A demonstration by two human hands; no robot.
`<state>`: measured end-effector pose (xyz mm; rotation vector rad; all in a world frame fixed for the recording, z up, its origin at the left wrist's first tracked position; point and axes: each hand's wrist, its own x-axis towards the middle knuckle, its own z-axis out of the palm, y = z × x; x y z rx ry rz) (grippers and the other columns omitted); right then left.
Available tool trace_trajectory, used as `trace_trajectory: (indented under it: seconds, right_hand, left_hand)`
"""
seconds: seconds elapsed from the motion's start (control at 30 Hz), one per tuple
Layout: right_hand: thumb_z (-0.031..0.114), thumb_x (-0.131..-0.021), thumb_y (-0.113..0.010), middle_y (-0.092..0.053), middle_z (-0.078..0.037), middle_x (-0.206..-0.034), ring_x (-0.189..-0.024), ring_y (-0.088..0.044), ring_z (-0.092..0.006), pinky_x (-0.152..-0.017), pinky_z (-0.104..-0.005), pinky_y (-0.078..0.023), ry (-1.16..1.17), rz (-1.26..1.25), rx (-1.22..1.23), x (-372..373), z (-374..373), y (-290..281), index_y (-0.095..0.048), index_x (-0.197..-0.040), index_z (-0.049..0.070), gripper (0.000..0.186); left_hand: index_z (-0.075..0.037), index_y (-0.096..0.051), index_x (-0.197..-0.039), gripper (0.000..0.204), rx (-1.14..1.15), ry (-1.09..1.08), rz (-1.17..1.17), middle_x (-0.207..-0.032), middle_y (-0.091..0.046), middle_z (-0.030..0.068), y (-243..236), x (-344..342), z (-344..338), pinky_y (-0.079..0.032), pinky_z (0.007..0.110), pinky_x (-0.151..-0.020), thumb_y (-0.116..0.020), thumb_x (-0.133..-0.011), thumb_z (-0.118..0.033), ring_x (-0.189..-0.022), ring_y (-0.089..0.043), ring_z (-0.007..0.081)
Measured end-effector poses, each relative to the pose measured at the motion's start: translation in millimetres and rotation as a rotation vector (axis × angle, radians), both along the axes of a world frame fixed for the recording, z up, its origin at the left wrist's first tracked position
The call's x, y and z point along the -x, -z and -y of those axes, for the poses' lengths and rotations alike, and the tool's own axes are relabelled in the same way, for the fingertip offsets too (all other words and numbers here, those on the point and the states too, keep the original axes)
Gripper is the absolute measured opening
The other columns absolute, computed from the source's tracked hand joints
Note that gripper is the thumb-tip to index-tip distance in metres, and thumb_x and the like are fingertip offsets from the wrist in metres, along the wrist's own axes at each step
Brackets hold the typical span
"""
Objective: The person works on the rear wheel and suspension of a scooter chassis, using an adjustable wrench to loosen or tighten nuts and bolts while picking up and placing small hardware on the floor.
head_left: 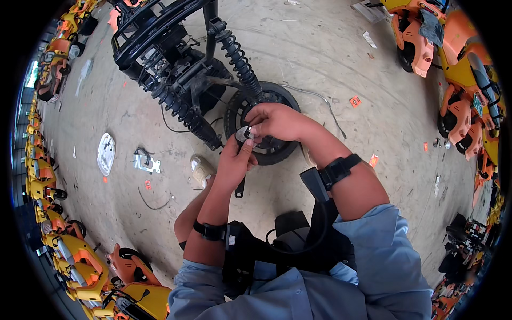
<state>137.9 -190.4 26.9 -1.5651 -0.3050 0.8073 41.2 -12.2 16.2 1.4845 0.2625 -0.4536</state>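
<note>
My left hand [233,160] is closed around a wrench-like tool with a black handle [240,189], whose end hangs below my fist. At its upper end, a small silver and black piece [247,133] shows between my two hands. The fingers of my right hand [273,120] are bent and pinch at that piece; its exact kind is too small to tell. Just beyond and beneath my hands lies a black wheel [285,101] with a dark tyre. It is beside the spring shock absorbers [240,64] of a stripped black scooter frame [160,45].
On the concrete floor to the left lie a white oval cover [106,154], a metal bracket [146,161] and a thin cable [154,204]. A grey hose [328,106] lies right of the wheel. Yellow and orange scooters [458,69] line both sides. My shoe [201,170] is near the frame.
</note>
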Motion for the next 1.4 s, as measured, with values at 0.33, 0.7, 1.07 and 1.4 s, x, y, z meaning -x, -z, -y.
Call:
trace_trajectory:
  seconds: [0.33, 0.7, 1.07, 1.4]
  right_hand:
    - [0.004, -0.088, -0.065, -0.068, -0.015, -0.102, -0.084, -0.067, -0.0179, -0.08, -0.0314, -0.052, -0.044, -0.012, 0.039, 3, 0, -3, -0.056, -0.118, -0.007, 0.033]
    - [0.008, -0.089, -0.067, -0.066, -0.014, -0.109, -0.103, -0.062, -0.0189, -0.089, -0.0319, -0.049, -0.023, -0.02, 0.065, 4, 0, -6, -0.057, -0.121, -0.005, 0.036]
    - [0.001, -0.088, -0.064, -0.066, -0.012, -0.102, -0.087, -0.064, -0.0169, -0.08, -0.0311, -0.053, 0.056, 0.054, 0.059, 15, -9, -2, -0.058, -0.115, -0.005, 0.029]
    - [0.0, -0.09, -0.062, -0.065, -0.013, -0.105, -0.093, -0.064, -0.0197, -0.081, -0.0323, -0.054, 0.0, -0.086, 0.034, 33, -8, -16, -0.056, -0.119, -0.005, 0.03]
  left_hand:
    - [-0.006, -0.049, -0.125, 0.025, -0.023, -0.007, -0.007, -0.112, -0.065, 0.0045, 0, 7, 1, -0.041, 0.022, -0.057, -0.046, -0.1, -0.009, -0.066, -0.054, 0.0079]
    - [-0.007, -0.052, -0.123, 0.025, 0.022, -0.024, 0.013, -0.108, -0.067, 0.0041, 0, 7, 2, -0.041, 0.02, -0.053, -0.05, -0.102, -0.019, -0.062, -0.055, 0.0068]
    - [-0.004, -0.045, -0.126, 0.034, -0.022, 0.047, 0.029, -0.105, -0.062, 0.0038, 0, 14, -8, -0.048, 0.026, -0.061, -0.049, -0.102, -0.028, -0.076, -0.06, 0.0099]
    - [-0.003, -0.051, -0.113, 0.029, -0.099, -0.02, 0.05, -0.084, -0.061, 0.0042, 8, 32, -4, -0.048, 0.028, -0.054, -0.058, -0.098, -0.027, -0.058, -0.058, 0.011]
